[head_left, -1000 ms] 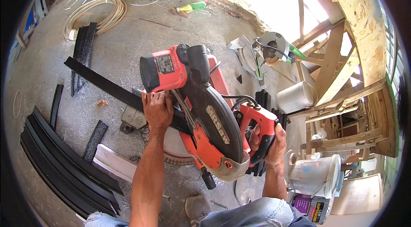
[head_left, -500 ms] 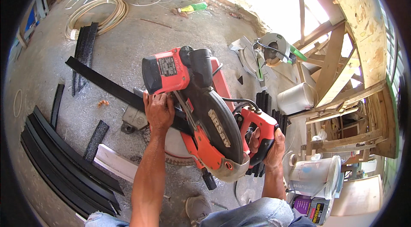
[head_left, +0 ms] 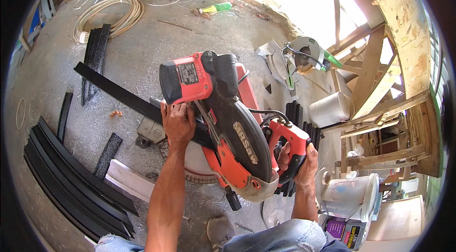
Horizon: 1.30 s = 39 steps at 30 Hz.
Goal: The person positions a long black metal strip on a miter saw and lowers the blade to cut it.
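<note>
A red and black mitre saw [head_left: 223, 123] stands on the concrete floor in front of me, its blade guard tilted toward me. My right hand [head_left: 298, 159] is closed around the saw's red handle [head_left: 289, 142]. My left hand [head_left: 177, 121] presses down on a long black strip [head_left: 118, 93] that lies across the saw's base and runs off to the upper left. The blade itself is hidden by the guard.
Several long black strips [head_left: 71, 178] lie stacked at the left, with short offcuts [head_left: 107, 154] and a white board [head_left: 128, 180] nearby. A hose coil [head_left: 111, 14] lies at the back. A circular saw [head_left: 304, 55], white buckets [head_left: 349, 197] and a wooden frame [head_left: 380, 104] crowd the right.
The saw head has shifted slightly to the right and a little lower. Both hands keep their holds.
</note>
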### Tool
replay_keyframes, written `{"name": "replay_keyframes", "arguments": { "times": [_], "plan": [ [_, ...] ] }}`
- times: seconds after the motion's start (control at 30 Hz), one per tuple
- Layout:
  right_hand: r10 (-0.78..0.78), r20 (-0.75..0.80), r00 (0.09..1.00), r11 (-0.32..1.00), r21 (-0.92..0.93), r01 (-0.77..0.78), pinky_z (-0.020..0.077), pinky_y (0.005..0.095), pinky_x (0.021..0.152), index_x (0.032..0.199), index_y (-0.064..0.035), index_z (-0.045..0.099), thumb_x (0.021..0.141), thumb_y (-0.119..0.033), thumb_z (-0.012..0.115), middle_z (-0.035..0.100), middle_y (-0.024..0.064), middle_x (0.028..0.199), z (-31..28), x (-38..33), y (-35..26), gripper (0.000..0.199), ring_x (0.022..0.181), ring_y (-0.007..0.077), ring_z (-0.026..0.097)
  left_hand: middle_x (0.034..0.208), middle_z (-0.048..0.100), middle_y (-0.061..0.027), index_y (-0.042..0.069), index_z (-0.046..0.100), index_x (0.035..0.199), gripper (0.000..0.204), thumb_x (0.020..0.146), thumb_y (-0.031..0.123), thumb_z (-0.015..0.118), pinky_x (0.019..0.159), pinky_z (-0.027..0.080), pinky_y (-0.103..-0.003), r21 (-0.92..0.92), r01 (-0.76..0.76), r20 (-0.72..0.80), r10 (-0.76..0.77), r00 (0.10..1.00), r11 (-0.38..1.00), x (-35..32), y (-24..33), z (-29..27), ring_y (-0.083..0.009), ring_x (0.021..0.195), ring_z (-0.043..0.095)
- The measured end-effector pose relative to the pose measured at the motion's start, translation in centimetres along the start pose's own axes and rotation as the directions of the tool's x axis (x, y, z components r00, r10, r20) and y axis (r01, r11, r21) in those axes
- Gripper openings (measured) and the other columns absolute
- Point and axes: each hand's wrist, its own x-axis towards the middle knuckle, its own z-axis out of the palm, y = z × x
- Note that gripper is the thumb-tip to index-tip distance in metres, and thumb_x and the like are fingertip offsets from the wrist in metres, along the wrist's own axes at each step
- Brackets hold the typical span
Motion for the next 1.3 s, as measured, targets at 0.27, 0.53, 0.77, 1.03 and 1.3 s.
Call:
{"name": "replay_keyframes", "arguments": {
  "times": [0.27,0.53,0.77,1.03,1.3],
  "plan": [
    [-0.011,-0.005,1.0,1.0,-0.008,0.011,0.0477,0.0287,0.05,0.096,0.0004,0.064,0.09,-0.066,0.053,0.063,0.0105,0.069,-0.02,-0.14,0.44,0.067,0.054,0.0184,0.059,0.103,0.069,-0.0151,0.002,0.071,0.097,0.024,0.094,0.02,0.056,0.113,0.032,-0.053,-0.018,0.008,-0.025,-0.009,1.0,1.0,0.03,0.16,0.04,-0.0356,0.109,0.06],
    [-0.043,-0.013,0.999,0.996,-0.075,0.042,0.0479,0.0284,0.048,0.097,0.0012,0.065,0.092,-0.066,0.051,0.063,0.0114,0.069,0.35,0.2,-0.23,0.068,0.054,0.018,0.06,0.091,0.067,-0.0176,0.002,0.07,0.092,0.022,0.093,0.02,0.057,0.113,0.032,-0.053,-0.004,0.014,-0.008,-0.014,1.0,1.0,0.0,-0.07,0.12,-0.0361,0.101,0.061],
    [-0.043,-0.031,0.999,0.995,-0.089,0.04,0.0481,0.0283,0.048,0.096,0.0003,0.065,0.09,-0.067,0.052,0.063,0.0112,0.069,0.37,0.12,-0.26,0.069,0.054,0.0182,0.06,0.093,0.068,-0.0164,0.002,0.069,0.094,0.024,0.096,0.021,0.054,0.112,0.031,-0.054,-0.011,-0.012,-0.029,0.011,1.0,1.0,-0.16,-0.16,0.29,-0.0368,0.101,0.06],
    [-0.022,-0.021,1.0,0.998,-0.066,0.021,0.0486,0.029,0.05,0.096,-0.0011,0.065,0.09,-0.068,0.052,0.063,0.0108,0.069,0.43,0.14,-0.31,0.068,0.054,0.0186,0.06,0.095,0.068,-0.0153,0.002,0.069,0.096,0.027,0.1,0.021,0.051,0.11,0.031,-0.054,0.015,-0.016,0.008,0.016,1.0,1.0,-0.11,-0.24,0.07,-0.0367,0.1,0.059],
    [-0.037,0.0,0.999,0.998,-0.046,0.037,0.0494,0.0296,0.05,0.098,0.0003,0.065,0.092,-0.065,0.051,0.064,0.0114,0.07,0.16,0.2,-0.19,0.067,0.055,0.0187,0.06,0.092,0.068,-0.0187,0.0,0.07,0.094,0.023,0.092,0.019,0.057,0.113,0.031,-0.055,-0.014,0.001,-0.018,-0.001,1.0,1.0,0.03,0.08,-0.07,-0.0367,0.1,0.061]
  ]
}}
